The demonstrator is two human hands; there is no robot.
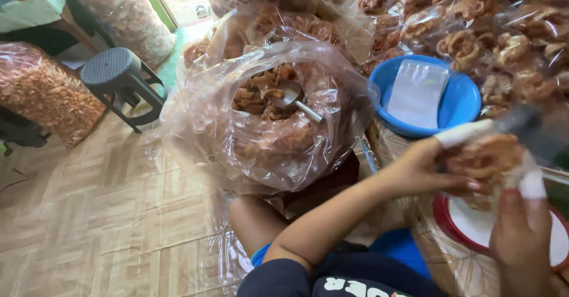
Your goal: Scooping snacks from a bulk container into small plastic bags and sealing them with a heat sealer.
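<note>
My left hand (430, 167) grips the side of a small clear bag of brown fried snacks (486, 158); a white covering wraps one finger. My right hand (521, 238) holds the same bag from below at the right, one finger also wrapped in white. The bag hangs just above a red-rimmed white scale plate (468, 229). In front of me a big open plastic sack of the same snacks (261, 119) stands with a metal scoop (287, 95) lying in it. A blue bowl (456, 104) holding empty clear bags (418, 90) sits behind my hands.
Piles of filled snack bags (474, 24) lie at the back right. More large sacks stand at the left (41, 90) and back (127, 13). A dark plastic stool (118, 75) stands on the tiled floor (89, 214).
</note>
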